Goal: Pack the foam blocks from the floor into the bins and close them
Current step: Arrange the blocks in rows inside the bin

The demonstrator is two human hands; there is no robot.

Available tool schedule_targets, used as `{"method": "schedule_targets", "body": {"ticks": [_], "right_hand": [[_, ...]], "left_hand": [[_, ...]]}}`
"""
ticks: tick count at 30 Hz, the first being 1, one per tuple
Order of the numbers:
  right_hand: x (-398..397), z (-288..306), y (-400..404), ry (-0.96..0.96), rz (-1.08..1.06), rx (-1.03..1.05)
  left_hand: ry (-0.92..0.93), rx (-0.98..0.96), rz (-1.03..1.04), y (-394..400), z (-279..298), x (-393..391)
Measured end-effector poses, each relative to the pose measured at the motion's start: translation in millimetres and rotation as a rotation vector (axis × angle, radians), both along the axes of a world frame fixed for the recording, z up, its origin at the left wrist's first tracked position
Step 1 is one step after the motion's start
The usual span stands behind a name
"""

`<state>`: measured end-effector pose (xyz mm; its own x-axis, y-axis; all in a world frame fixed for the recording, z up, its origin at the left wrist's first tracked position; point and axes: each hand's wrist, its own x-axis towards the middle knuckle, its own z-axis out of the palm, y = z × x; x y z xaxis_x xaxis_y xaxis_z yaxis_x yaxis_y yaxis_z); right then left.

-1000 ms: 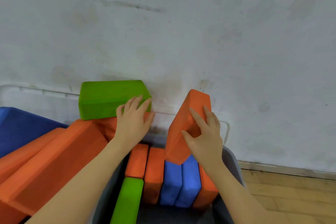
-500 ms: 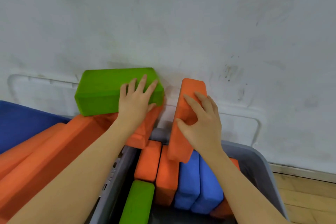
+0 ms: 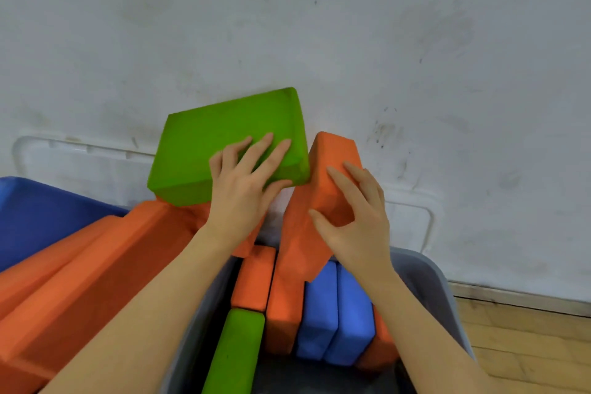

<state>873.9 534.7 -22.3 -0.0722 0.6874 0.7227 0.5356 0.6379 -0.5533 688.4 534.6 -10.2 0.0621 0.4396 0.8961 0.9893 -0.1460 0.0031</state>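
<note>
My left hand [image 3: 243,192] holds the right end of a green foam block [image 3: 220,144], fingers spread over its top face and thumb under its front edge. The block is tilted above a pile of orange blocks. My right hand [image 3: 355,221] grips a slanted orange block [image 3: 332,163] whose lower end sits among the blocks standing in the grey bin [image 3: 447,294]. Packed upright in the bin are two blue blocks [image 3: 335,310], orange blocks [image 3: 254,278] and a green block [image 3: 236,349].
Long orange blocks [image 3: 80,269] and a blue block [image 3: 41,214] are heaped at the left. Two clear lids [image 3: 419,221] lean against the white wall behind the bin. Wooden floor [image 3: 527,345] shows at the lower right.
My left hand has tilted the green block and brought it right, up against the orange block. My right hand has stood the orange block steeper, its lower end deeper among the bin's blocks.
</note>
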Motion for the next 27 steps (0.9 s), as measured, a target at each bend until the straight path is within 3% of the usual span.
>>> {"method": "schedule_targets", "body": {"ticks": [7, 11, 14, 19, 22, 24, 27], "right_hand": [[49, 38, -39, 0.062, -0.027, 0.056], [84, 40, -59, -0.003, -0.073, 0.07], [99, 31, -67, 0.002, -0.095, 0.01], [100, 10, -65, 0.063, -0.048, -0.099], [97, -10, -58, 0.041, -0.028, -0.134], [97, -26, -53, -0.007, 0.012, -0.18], [94, -48, -54, -0.093, 0.077, -0.302]], "left_hand": [[-0.066, 0.089, -0.068, -31, 36, 56], [-0.235, 0.086, -0.097, -51, 42, 95], [-0.392, -0.026, -0.162, -64, 33, 119], [-0.858, -0.305, -0.435, -65, -7, 121], [-1.043, -0.406, -0.5, -65, -31, 116], [-1.076, -0.461, -0.508, -64, -45, 113], [-0.919, -0.557, -0.509, -64, -72, 103]]}}
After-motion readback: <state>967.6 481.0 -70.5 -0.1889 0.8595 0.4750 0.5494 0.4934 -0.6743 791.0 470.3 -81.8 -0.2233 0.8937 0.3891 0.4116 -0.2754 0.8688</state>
